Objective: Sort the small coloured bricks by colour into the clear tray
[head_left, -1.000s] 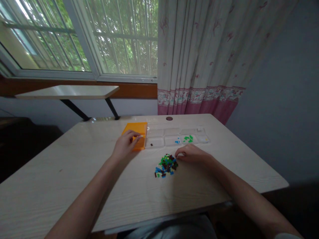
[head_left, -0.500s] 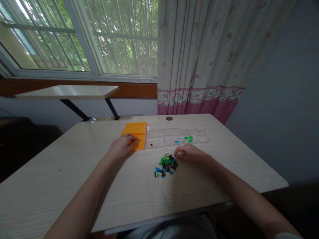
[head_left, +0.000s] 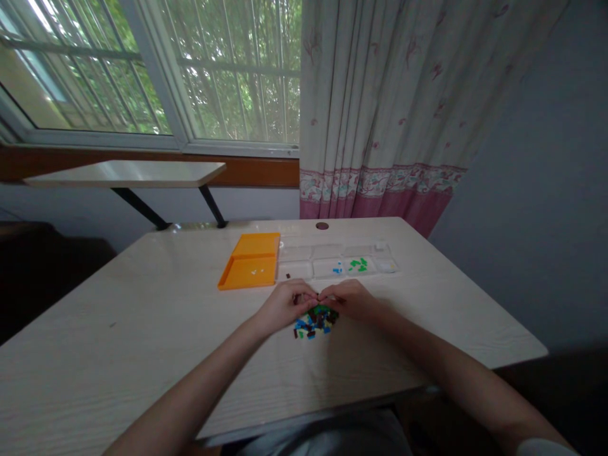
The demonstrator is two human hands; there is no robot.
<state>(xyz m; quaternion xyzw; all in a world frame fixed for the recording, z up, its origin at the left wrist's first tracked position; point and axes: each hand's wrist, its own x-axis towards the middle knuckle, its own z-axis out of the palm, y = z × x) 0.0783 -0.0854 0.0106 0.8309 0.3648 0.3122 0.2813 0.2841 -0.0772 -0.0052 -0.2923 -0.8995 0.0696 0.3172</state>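
Fingertips of my left hand (head_left: 288, 305) and my right hand (head_left: 350, 299) meet just above a pile of small bricks (head_left: 313, 324) in brown, blue, green and pale yellow. Both hands are closed in a pinch. A tiny dark piece shows where the fingertips meet; its exact shape is too small to tell. My hands cover the far side of the pile. Behind them lies an orange tray (head_left: 231, 273) with a few whitish bits in its near half. To its right, a clear compartment box (head_left: 327, 277) holds blue pieces (head_left: 337, 268), green pieces (head_left: 358, 265) and one brown piece (head_left: 287, 276).
The pale wooden desk (head_left: 142, 342) carries a raised shelf (head_left: 128, 172) on black supports at the back left. A round cable hole (head_left: 322, 226) sits near the back edge. A curtain (head_left: 370, 126) and a barred window (head_left: 228, 76) are beyond.
My left hand has left the orange tray and moved right to the pile, uncovering whitish bits in the tray. My right hand has shifted slightly left, and the fingertips now meet.
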